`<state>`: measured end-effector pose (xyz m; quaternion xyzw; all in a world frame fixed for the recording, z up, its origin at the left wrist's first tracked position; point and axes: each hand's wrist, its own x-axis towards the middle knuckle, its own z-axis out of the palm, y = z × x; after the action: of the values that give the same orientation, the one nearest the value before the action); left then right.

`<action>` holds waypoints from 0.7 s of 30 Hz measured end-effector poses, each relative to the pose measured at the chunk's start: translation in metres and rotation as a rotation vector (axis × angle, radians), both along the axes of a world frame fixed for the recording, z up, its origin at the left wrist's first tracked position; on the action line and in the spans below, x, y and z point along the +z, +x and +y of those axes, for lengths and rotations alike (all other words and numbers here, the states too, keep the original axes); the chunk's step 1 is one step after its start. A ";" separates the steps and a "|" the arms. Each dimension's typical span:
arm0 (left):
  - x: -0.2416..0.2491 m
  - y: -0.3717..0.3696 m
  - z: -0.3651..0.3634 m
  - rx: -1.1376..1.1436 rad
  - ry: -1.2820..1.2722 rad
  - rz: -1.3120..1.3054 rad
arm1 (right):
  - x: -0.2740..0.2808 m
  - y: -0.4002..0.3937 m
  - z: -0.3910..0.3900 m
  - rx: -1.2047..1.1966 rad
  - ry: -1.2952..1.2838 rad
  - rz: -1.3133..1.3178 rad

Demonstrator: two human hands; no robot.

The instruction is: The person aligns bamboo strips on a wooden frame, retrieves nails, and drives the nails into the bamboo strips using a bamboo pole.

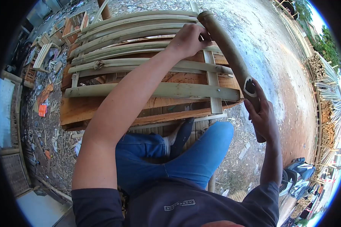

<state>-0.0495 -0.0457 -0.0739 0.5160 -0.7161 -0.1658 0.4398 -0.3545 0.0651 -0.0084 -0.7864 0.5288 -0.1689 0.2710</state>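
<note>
The only writing that can be read is a small white label on the chest of the person's dark shirt (178, 206), seen upside down; it appears to read "WORKSPACE", though the letters are too small to be sure. The bamboo pole (227, 51) is the landmark here: a brownish, round length of cane that runs slantwise from its cut top end, over the far edge of the slatted frame (147, 60), down toward the person's right side. The left hand (188, 39) is closed around the pole just below that top end, fingers curled over it and thumb pressed against its side. The right hand (264, 117) grips the lower part of the pole, fingers wrapped around it just below a black mark with a pale outline (249, 86) on the cane's surface; the pole's bottom end shows just past the palm. Beneath the pole lies the slatted frame, made of split pale-green bamboo strips nailed across upright battens, resting on orange-brown wooden boards (102, 109). Nearer than the frame, under the pole's lower half, are the person's crossed legs in blue jeans (193, 155) and a dark shoe (183, 134). Right of the pole, well apart, stacks of cut bamboo (324, 113) line the sandy yard.
</note>
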 end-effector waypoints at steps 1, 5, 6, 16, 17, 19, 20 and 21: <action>-0.001 -0.001 -0.002 0.010 0.002 -0.017 | 0.000 0.001 -0.001 -0.005 -0.010 0.000; 0.003 0.000 0.003 0.002 0.004 -0.030 | 0.002 0.005 0.000 -0.029 -0.079 0.008; 0.004 -0.001 0.004 0.013 0.022 -0.019 | 0.004 0.007 0.001 -0.018 -0.068 0.040; -0.001 0.000 -0.002 -0.003 -0.008 -0.016 | 0.015 0.013 0.004 0.004 -0.220 0.128; -0.002 0.000 -0.003 0.011 -0.021 -0.021 | 0.016 0.014 0.004 0.091 -0.205 0.226; -0.004 -0.001 -0.005 0.011 -0.020 -0.026 | 0.016 0.016 0.003 0.012 -0.101 0.078; -0.002 -0.001 -0.003 0.004 -0.004 -0.025 | 0.020 0.018 0.002 -0.006 -0.148 0.035; -0.001 0.000 0.000 -0.002 0.014 -0.024 | 0.018 0.018 0.001 0.001 -0.184 0.002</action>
<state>-0.0500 -0.0453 -0.0752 0.5203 -0.7208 -0.1652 0.4272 -0.3361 0.0665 0.0098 -0.8084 0.5110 -0.2156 0.1973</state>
